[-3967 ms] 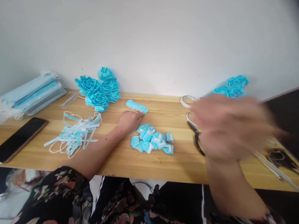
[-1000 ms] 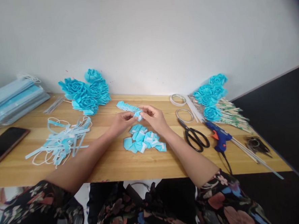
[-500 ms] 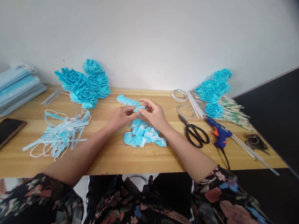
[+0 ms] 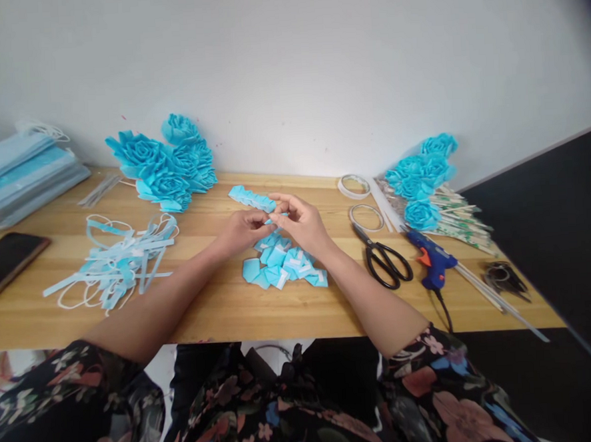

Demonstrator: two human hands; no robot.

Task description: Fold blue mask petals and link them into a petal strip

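Note:
My left hand (image 4: pixel 246 229) and my right hand (image 4: pixel 299 222) meet at the middle of the table, fingertips pinched together on a small folded blue petal (image 4: pixel 278 219). Most of that petal is covered by the fingers. Just below my hands lies a loose pile of folded blue petals (image 4: pixel 283 265), several with white strips on them. Behind my fingers, a row of blue folded petals (image 4: pixel 250 198) runs toward the upper left, its right end partly hidden by my right hand.
Blue flowers (image 4: pixel 164 165) stand at back left, near stacked face masks (image 4: pixel 22 174), a phone (image 4: pixel 10 265) and a heap of cut straps (image 4: pixel 115 265). On the right are tape rolls (image 4: pixel 354 187), scissors (image 4: pixel 384 259), a blue glue gun (image 4: pixel 434 259), sticks (image 4: pixel 480 288) and more blue flowers (image 4: pixel 423 173).
The petal between my fingers has turned and is now more covered by them. My hands stay in nearly the same place; the whole view has shifted very slightly.

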